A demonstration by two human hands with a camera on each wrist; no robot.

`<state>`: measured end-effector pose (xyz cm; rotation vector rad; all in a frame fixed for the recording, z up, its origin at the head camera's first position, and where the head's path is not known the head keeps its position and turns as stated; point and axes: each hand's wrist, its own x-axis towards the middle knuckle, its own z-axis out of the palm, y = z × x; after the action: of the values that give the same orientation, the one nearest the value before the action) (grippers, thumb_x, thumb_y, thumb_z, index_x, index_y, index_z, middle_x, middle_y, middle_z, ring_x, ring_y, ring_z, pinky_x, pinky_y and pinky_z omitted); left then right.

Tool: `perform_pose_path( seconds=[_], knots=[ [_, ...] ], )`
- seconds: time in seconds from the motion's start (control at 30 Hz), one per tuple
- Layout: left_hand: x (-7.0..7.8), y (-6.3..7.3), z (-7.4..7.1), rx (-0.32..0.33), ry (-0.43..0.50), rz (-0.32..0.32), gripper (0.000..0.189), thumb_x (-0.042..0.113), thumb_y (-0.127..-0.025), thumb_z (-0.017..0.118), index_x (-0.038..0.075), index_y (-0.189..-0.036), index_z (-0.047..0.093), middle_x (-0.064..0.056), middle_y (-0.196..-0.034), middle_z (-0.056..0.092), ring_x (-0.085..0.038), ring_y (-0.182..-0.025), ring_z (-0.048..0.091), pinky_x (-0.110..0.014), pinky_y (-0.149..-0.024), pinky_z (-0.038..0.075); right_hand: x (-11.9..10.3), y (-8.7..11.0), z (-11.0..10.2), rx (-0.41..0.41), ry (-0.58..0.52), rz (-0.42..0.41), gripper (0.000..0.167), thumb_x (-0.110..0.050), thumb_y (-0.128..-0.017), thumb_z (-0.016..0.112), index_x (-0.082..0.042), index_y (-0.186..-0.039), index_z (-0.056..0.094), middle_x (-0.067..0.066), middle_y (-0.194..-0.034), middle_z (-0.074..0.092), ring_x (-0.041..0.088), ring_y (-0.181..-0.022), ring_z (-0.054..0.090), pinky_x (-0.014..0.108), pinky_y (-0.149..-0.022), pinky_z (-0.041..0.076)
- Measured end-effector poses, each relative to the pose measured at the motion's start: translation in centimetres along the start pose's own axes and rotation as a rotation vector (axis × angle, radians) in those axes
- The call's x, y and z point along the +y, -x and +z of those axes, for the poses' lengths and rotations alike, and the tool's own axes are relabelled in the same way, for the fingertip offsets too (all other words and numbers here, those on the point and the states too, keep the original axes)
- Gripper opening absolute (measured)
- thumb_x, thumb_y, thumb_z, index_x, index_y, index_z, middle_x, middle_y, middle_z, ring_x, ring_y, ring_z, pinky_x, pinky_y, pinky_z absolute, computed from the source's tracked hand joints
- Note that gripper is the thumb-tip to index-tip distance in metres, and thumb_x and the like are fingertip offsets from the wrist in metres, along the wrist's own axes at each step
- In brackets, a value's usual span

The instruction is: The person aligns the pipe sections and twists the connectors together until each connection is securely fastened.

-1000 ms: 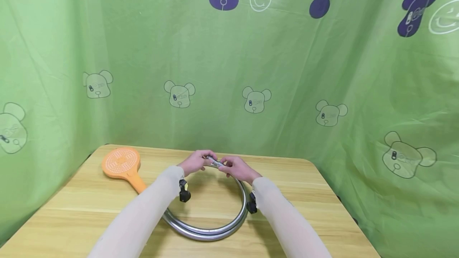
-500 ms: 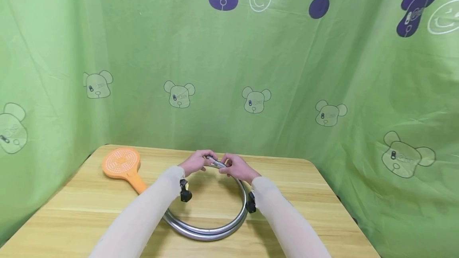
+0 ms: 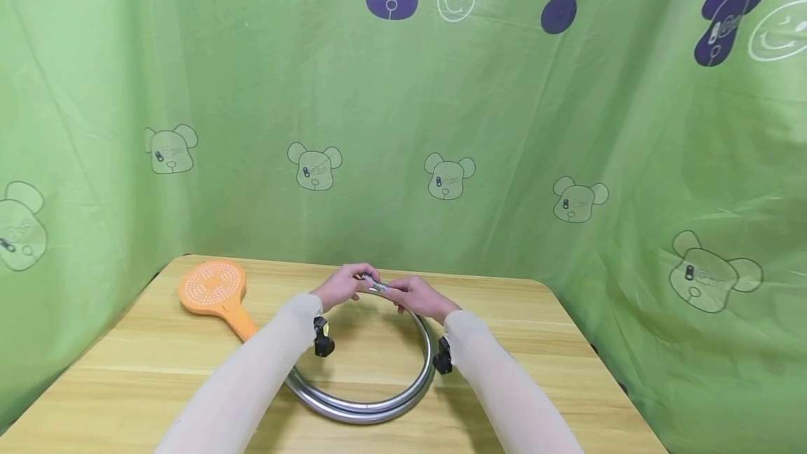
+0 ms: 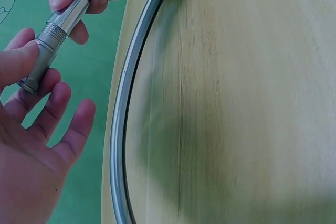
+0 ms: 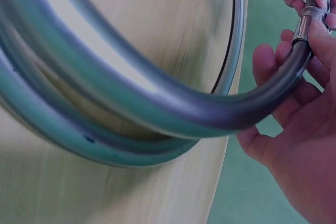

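A coiled silver shower hose [image 3: 362,413] lies on the table, its end raised at the far side of the loop. My right hand [image 3: 419,298] grips this hose end by its metal nut [image 4: 73,14], thumb on top. Opposite, my left hand [image 3: 342,286] pinches a short metal connector [image 4: 43,60] between thumb and index finger, its other fingers spread. Ring-like threads [image 4: 54,34] show between connector and nut, the two pieces lined up end to end. The orange shower head [image 3: 213,286] lies at the left, its handle partly hidden behind my left forearm.
The wooden table [image 3: 517,342] has its far edge just beyond my hands. A green curtain [image 3: 378,223] with printed bear heads hangs behind and on both sides.
My right thumb and fingers shift back and forth slightly at the hose nut, now closer to the left hand. The left hand stays nearly still; hose loop and shower head have not moved.
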<state>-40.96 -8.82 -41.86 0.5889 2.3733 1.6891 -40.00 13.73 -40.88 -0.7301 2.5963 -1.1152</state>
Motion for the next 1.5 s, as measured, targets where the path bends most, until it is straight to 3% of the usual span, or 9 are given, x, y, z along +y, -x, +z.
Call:
perform_pose_path(
  seconds=[0.13, 0.37, 0.53, 0.73, 0.93, 1.1, 1.2, 1.37, 1.5],
  knots=[
    [0.4, 0.2, 0.1, -0.003, -0.003, 0.012, 0.017, 0.005, -0.094, 0.060, 0.011, -0.108, 0.069, -0.010, -0.104, 0.065, -0.031, -0.098, 0.057, -0.033, -0.076, 0.050, -0.3, 0.0, -0.1, -0.005, -0.031, 0.031, 0.030, -0.036, -0.103, 0.056, -0.009, -0.108, 0.070, 0.025, -0.094, 0.064, 0.034, -0.078, 0.064, 0.030, -0.066, 0.044],
    [-0.2, 0.0, 0.2, 0.011, -0.018, 0.016, 0.015, 0.007, -0.095, 0.061, 0.015, -0.105, 0.069, -0.005, -0.102, 0.065, -0.025, -0.093, 0.057, -0.033, -0.075, 0.049, 0.0, 0.0, 0.2, 0.035, -0.109, 0.075, 0.031, -0.037, -0.099, 0.063, -0.007, -0.108, 0.061, 0.024, -0.093, 0.068, 0.039, -0.074, 0.065, 0.029, -0.061, 0.045],
    [0.3, 0.3, 0.4, 0.013, -0.019, 0.018, 0.017, 0.005, -0.096, 0.059, 0.013, -0.108, 0.069, -0.007, -0.104, 0.065, -0.029, -0.096, 0.057, -0.038, -0.079, 0.050, 0.0, 0.1, 0.3, 0.053, -0.103, 0.072, 0.029, -0.031, -0.095, 0.070, -0.007, -0.108, 0.060, 0.019, -0.087, 0.066, 0.041, -0.075, 0.063, 0.029, -0.062, 0.044],
    [0.2, 0.2, 0.4, 0.013, -0.025, 0.020, 0.019, 0.006, -0.095, 0.060, 0.015, -0.108, 0.070, -0.006, -0.104, 0.065, -0.032, -0.098, 0.058, -0.036, -0.077, 0.050, -0.1, 0.1, 0.6, 0.098, -0.115, 0.060, 0.024, -0.020, -0.093, 0.072, -0.003, -0.106, 0.060, 0.006, -0.085, 0.061, 0.033, -0.070, 0.062, 0.026, -0.058, 0.044],
    [0.0, 0.1, 0.3, 0.010, -0.027, 0.036, 0.018, 0.005, -0.094, 0.060, 0.012, -0.108, 0.069, -0.007, -0.102, 0.065, -0.028, -0.094, 0.057, -0.037, -0.076, 0.051, -0.2, 0.2, 0.6, 0.080, -0.089, 0.020, 0.018, -0.021, -0.098, 0.066, -0.004, -0.102, 0.066, 0.016, -0.092, 0.063, 0.033, -0.071, 0.062, 0.026, -0.059, 0.045],
    [-0.1, 0.1, 0.1, 0.008, -0.029, 0.032, 0.016, 0.008, -0.096, 0.061, 0.013, -0.108, 0.070, -0.006, -0.103, 0.065, -0.024, -0.092, 0.056, -0.034, -0.075, 0.050, -0.2, 0.2, 0.3, 0.042, -0.038, 0.023, 0.024, -0.031, -0.103, 0.058, -0.013, -0.100, 0.073, 0.031, -0.086, 0.064, 0.022, -0.063, 0.053, 0.027, -0.059, 0.039],
    [-0.4, 0.0, 0.0, 0.017, -0.026, 0.037, 0.014, 0.009, -0.096, 0.061, 0.014, -0.106, 0.069, -0.007, -0.101, 0.065, -0.025, -0.091, 0.056, -0.033, -0.073, 0.049, -0.4, 0.1, 0.2, 0.031, -0.041, 0.022, 0.027, -0.034, -0.103, 0.056, -0.014, -0.106, 0.073, 0.029, -0.082, 0.063, 0.019, -0.061, 0.050, 0.027, -0.059, 0.039],
    [-0.8, -0.3, 0.1, 0.004, -0.053, 0.052, 0.014, 0.010, -0.096, 0.063, 0.015, -0.108, 0.070, -0.006, -0.100, 0.064, -0.031, -0.091, 0.056, -0.029, -0.068, 0.048, -0.3, 0.2, 0.4, 0.045, -0.132, 0.039, 0.028, -0.021, -0.095, 0.069, -0.002, -0.115, 0.062, 0.014, -0.090, 0.059, 0.023, -0.069, 0.055, 0.026, -0.059, 0.044],
    [-0.2, 0.1, 0.3, -0.004, -0.116, 0.080, 0.020, 0.008, -0.096, 0.064, 0.010, -0.115, 0.070, -0.008, -0.102, 0.066, -0.023, -0.080, 0.054, -0.025, -0.063, 0.047, -0.3, 0.3, 0.5, 0.086, -0.149, 0.048, 0.024, -0.009, -0.091, 0.072, 0.001, -0.109, 0.059, 0.009, -0.095, 0.058, 0.028, -0.071, 0.060, 0.025, -0.058, 0.046]
  ],
)
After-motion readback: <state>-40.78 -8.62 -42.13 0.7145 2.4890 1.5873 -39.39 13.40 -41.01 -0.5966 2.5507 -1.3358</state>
